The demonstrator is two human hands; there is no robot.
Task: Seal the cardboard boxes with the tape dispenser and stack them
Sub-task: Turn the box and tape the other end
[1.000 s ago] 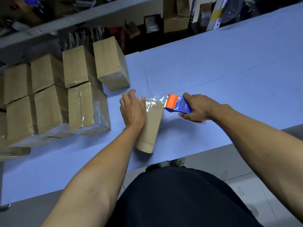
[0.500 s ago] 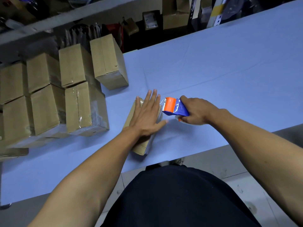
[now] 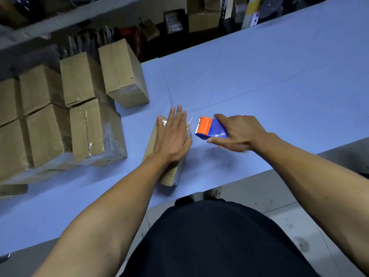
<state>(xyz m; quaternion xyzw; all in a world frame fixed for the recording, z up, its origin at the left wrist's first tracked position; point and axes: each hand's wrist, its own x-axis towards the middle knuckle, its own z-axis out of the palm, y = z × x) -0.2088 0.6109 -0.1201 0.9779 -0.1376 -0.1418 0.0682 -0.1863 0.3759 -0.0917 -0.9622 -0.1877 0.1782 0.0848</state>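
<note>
A small cardboard box lies on the blue table near its front edge, with clear tape over its top. My left hand presses flat on that top, fingers straight and pointing away. Just right of the box, my right hand grips a blue and orange tape dispenser, its orange head a short gap from the box. A thin loose strand of tape sticks up between box and dispenser.
Several sealed cardboard boxes stand stacked two high at the left of the table, and one more box stands behind them. Shelves with cartons run along the far side. The table's front edge runs just below the box.
My left hand went from curled at the box's far end to flat on its top. The dispenser pulled away to the right, and the tape between it and the box has parted.
</note>
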